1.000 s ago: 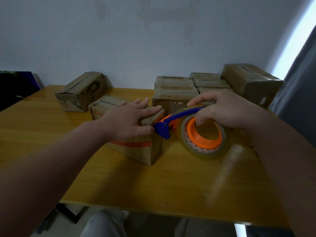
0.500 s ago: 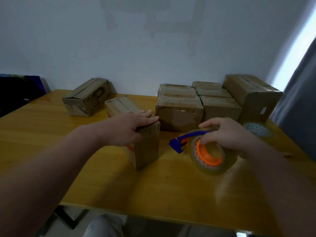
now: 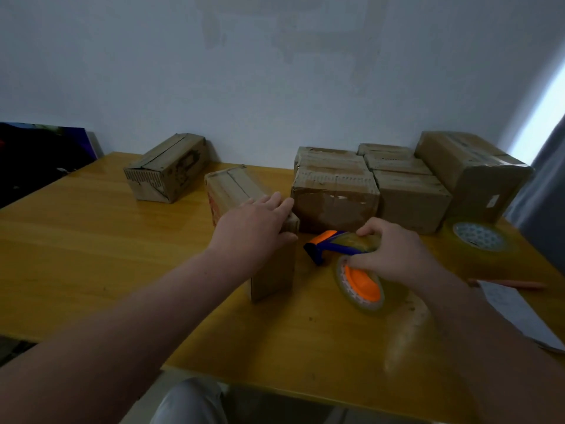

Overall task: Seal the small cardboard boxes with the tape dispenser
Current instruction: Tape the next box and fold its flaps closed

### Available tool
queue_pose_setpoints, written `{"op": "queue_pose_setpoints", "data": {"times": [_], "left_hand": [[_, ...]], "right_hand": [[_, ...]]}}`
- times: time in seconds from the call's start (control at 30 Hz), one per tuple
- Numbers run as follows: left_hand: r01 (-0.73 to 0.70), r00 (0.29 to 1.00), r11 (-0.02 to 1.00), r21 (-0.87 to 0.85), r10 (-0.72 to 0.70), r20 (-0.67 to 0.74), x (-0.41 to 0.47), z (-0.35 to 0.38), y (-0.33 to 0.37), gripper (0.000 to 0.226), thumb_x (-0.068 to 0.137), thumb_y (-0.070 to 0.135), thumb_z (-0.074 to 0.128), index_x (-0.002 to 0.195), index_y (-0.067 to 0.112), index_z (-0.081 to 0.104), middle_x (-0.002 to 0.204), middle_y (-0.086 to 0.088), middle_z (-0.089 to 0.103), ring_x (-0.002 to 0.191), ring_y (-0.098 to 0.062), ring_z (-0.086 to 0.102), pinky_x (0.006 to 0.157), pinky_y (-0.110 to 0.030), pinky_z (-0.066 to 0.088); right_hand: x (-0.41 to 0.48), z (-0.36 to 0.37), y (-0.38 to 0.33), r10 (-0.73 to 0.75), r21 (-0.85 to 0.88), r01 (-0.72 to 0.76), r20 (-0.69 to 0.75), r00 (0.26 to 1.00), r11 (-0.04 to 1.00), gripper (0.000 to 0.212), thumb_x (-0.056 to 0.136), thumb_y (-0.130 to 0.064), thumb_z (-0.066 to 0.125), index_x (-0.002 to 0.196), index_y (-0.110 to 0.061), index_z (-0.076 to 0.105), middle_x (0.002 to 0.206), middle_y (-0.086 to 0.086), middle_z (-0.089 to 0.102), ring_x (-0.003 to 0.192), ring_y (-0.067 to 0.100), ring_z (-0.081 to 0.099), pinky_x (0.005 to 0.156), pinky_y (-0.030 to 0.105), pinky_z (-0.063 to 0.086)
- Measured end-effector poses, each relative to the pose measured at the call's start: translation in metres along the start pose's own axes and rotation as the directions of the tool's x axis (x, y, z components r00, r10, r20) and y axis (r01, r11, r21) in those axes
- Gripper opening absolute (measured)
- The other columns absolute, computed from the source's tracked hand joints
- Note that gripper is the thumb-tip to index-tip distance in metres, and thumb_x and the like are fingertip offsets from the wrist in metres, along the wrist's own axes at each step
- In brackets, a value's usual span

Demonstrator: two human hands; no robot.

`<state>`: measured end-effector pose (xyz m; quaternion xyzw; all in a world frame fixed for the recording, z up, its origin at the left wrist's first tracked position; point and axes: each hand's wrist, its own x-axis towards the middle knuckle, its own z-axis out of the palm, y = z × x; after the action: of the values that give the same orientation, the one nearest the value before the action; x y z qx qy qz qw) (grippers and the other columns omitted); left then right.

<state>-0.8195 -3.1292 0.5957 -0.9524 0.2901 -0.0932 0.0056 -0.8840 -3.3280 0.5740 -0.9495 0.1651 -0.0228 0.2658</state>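
Observation:
A small cardboard box (image 3: 232, 191) with an orange stripe lies lengthwise on the yellow table (image 3: 91, 255), its near end facing me. My left hand (image 3: 253, 231) rests on the box's near top, fingers straight and thumb down the right side. My right hand (image 3: 394, 252) grips the tape dispenser (image 3: 360, 280), a blue frame with an orange hub and a clear tape roll. The dispenser's blue blade end (image 3: 315, 252) sits just right of the box, a little apart from it.
Several more cardboard boxes stand along the wall: one at back left (image 3: 166, 171), a cluster at back centre (image 3: 334, 197) and a larger one at back right (image 3: 470, 175). A spare tape roll (image 3: 478, 237) lies at right. A paper sheet (image 3: 516, 310) and a pencil (image 3: 507, 283) lie near my right forearm.
The box has turned from crosswise to lengthwise under my left hand. My right hand has drawn the dispenser away from the box's end and lowered it toward the table.

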Motion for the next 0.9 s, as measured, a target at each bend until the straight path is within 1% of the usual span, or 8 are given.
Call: {"op": "queue_pose_setpoints", "data": {"times": [0.1,0.2,0.37,0.6,0.67,0.73,0.83,0.9], "left_hand": [[-0.046,0.999,0.999,-0.027,0.047,0.007,-0.001,-0.001,-0.006,0.067,0.093,0.045,0.049,0.149,0.029,0.015,0.154,0.004,0.024,0.138,-0.019,0.032,0.101,-0.035,0.042],[-0.08,0.994,0.996,-0.048,0.083,0.064,0.0,-0.003,-0.013,0.074,0.091,0.041,0.054,0.15,0.032,0.01,0.158,0.007,0.013,0.141,-0.019,0.027,0.105,-0.038,0.04],[-0.153,0.974,0.984,-0.086,0.165,0.155,-0.001,-0.008,-0.034,0.08,0.09,0.03,0.06,0.149,0.038,0.007,0.158,0.014,0.004,0.143,-0.017,0.019,0.113,-0.039,0.026],[-0.2,0.952,0.971,-0.13,0.224,0.21,0.001,-0.012,-0.066,0.079,0.092,0.011,0.056,0.147,0.042,0.009,0.155,0.02,0.001,0.143,-0.011,0.005,0.116,-0.037,0.005],[-0.186,0.96,0.966,-0.179,0.217,0.175,0.0,-0.012,-0.069,0.078,0.09,0.007,0.057,0.147,0.041,0.016,0.156,0.018,0.009,0.144,-0.012,0.011,0.116,-0.037,0.013],[-0.149,0.979,0.946,-0.289,0.182,0.092,-0.004,-0.014,-0.072,0.068,0.09,0.012,0.059,0.144,0.038,0.028,0.153,0.014,0.026,0.138,-0.014,0.031,0.11,-0.033,0.03],[-0.036,0.994,0.832,-0.553,-0.029,-0.108,-0.008,-0.023,-0.068,0.055,0.092,0.027,0.057,0.143,0.027,0.037,0.146,0.005,0.042,0.126,-0.013,0.047,0.103,-0.031,0.04],[0.037,0.975,0.551,-0.834,-0.204,-0.092,-0.01,-0.031,-0.06,0.055,0.092,0.029,0.057,0.143,0.017,0.039,0.14,-0.002,0.049,0.119,-0.016,0.054,0.099,-0.036,0.047]], "right_hand": [[0.0,-0.006,-0.01,0.063,-0.142,-0.05,0.085,0.994,0.989,0.047,0.076,-0.03,0.075,0.111,-0.028,0.044,0.085,-0.001,0.055,0.073,0.014,0.056,0.054,0.028,0.041],[0.0,-0.001,-0.012,0.092,-0.141,-0.079,0.094,0.991,0.987,0.05,0.079,-0.018,0.072,0.114,-0.027,0.037,0.086,0.002,0.055,0.07,0.014,0.057,0.052,0.027,0.043],[-0.003,-0.001,-0.005,0.107,0.053,-0.112,0.088,0.99,0.992,0.068,0.077,-0.003,0.068,0.128,-0.032,0.035,0.091,0.001,0.051,0.071,0.016,0.057,0.05,0.027,0.044],[-0.012,-0.024,-0.012,-0.143,0.399,0.129,0.005,0.99,0.908,0.074,0.074,0.009,0.067,0.125,-0.039,0.044,0.108,-0.003,0.052,0.084,0.018,0.059,0.058,0.028,0.048],[-0.012,-0.027,-0.016,-0.212,0.43,0.194,-0.006,0.977,0.882,0.077,0.073,0.01,0.068,0.121,-0.045,0.044,0.112,-0.002,0.053,0.086,0.02,0.061,0.06,0.029,0.051],[-0.011,-0.027,-0.019,-0.262,0.457,0.243,-0.023,0.965,0.855,0.079,0.072,0.011,0.068,0.115,-0.051,0.045,0.112,-0.004,0.054,0.085,0.021,0.063,0.062,0.032,0.054],[-0.01,-0.026,-0.023,-0.327,0.498,0.314,-0.063,0.943,0.809,0.083,0.07,0.015,0.067,0.115,-0.053,0.048,0.111,-0.002,0.058,0.084,0.024,0.065,0.068,0.045,0.058],[-0.01,-0.027,-0.025,-0.365,0.531,0.345,-0.071,0.928,0.774,0.084,0.07,0.017,0.067,0.115,-0.052,0.05,0.11,-0.005,0.06,0.085,0.025,0.066,0.071,0.052,0.057]]}}
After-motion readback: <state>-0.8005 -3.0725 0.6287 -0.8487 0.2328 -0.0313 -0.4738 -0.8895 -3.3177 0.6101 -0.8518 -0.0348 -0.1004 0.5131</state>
